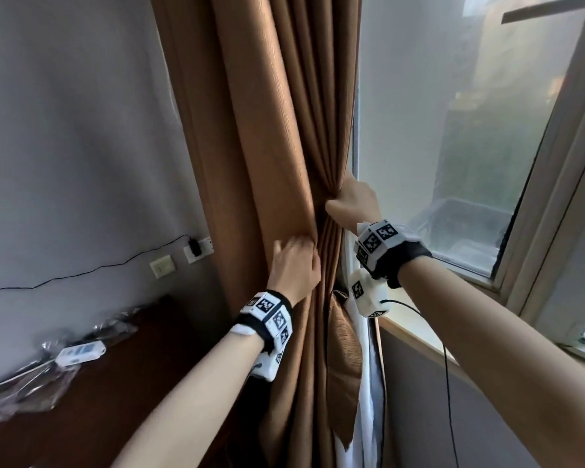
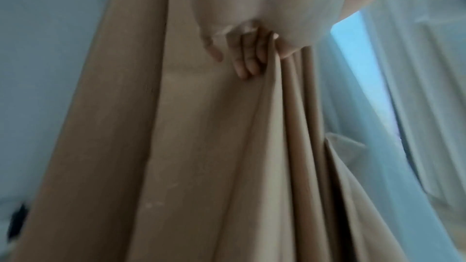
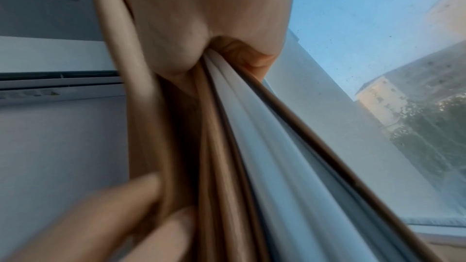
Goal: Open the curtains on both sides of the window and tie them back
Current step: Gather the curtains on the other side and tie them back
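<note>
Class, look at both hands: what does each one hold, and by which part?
The right hand grips the brown curtain round its gathered window-side edge. The left hand grips a fold of the same curtain, lower and nearer the wall.

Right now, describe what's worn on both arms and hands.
Both forearms are bare, with no sleeves or gloves. The left hand has a black wrist strap carrying white blocks printed with black-and-white square markers. The right hand wears the same: a black strap, white marker-covered blocks, and a thin black cable running down from the lower block.
</note>
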Tool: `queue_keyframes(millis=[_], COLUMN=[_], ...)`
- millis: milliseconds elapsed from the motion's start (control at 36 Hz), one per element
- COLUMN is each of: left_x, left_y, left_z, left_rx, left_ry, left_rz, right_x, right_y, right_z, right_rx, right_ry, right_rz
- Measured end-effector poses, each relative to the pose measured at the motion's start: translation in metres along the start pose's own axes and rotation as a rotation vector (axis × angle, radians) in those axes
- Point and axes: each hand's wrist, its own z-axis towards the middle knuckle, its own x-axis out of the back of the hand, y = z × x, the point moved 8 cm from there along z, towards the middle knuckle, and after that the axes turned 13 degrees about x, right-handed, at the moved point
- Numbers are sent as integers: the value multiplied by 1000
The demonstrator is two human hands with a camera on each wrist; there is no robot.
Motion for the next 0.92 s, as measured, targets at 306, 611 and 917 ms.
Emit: queue_keyframes(millis=[306,611,917], left_x=[-47,-73,-90], left_y=[18,33,31], left_z=[27,39,39], left_rx=[82,73,-27], left_ry=[-402,-480,-602], left_rz=[-165,-259,-251], right_x=[16,21,26], right_y=[10,21,39], right_z=[-4,0,6], right_rx=[-6,6,-43], right_ry=[-18,-106,-51], right_rz=[-21,144,21])
